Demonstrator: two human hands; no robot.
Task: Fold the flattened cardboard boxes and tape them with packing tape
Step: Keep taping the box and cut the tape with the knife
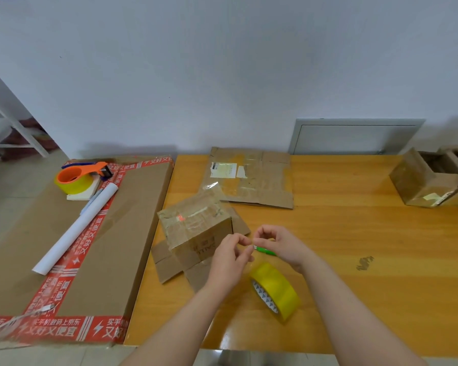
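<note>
Two hands (pixel 229 256) (pixel 280 247), one green tool (pixel 265 251), two tape rolls (pixel 278 291) (pixel 73 184), one flattened box (pixel 259 188)

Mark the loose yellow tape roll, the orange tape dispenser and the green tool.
yellow tape roll (pixel 280 289): head view, on its yellow outer band.
orange tape dispenser (pixel 68 176): head view, on its orange hub.
green tool (pixel 265 251): head view, on its green shaft.

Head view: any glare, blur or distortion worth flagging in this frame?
Head view: wide-angle bending bows the table edges and wall panel; soft sheen on the tabletop's near edge and on the taped flattened box; bottom-left carton print smears; left hand and right hand slightly soft; lighting even, shadows faint.
</note>
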